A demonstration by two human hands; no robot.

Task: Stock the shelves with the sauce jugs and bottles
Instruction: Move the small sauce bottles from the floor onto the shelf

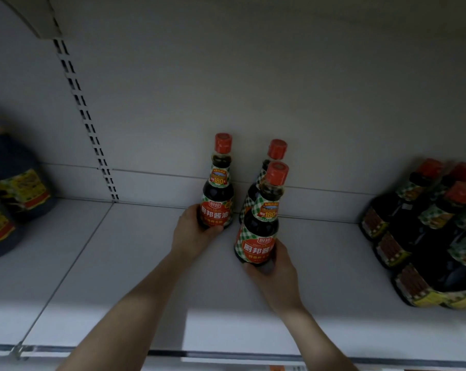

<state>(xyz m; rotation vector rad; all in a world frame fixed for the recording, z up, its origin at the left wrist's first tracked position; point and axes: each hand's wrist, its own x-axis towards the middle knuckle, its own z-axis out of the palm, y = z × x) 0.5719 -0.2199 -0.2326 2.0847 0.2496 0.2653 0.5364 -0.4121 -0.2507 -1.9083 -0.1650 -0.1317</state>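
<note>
**Two bottles being set on the shelf**

The left hand (193, 228) grips the far bottle (216, 199) low on its label, upright at the far side of the shelf (119, 263). The right hand (274, 274) curls round the base of the near bottle (261, 223), just in front of a third bottle (277, 149). Placing seems underway. Next, each hand should settle its bottle flat and release without tipping it. Jugs (12, 188) sit left and packs (427, 231) right.
</note>
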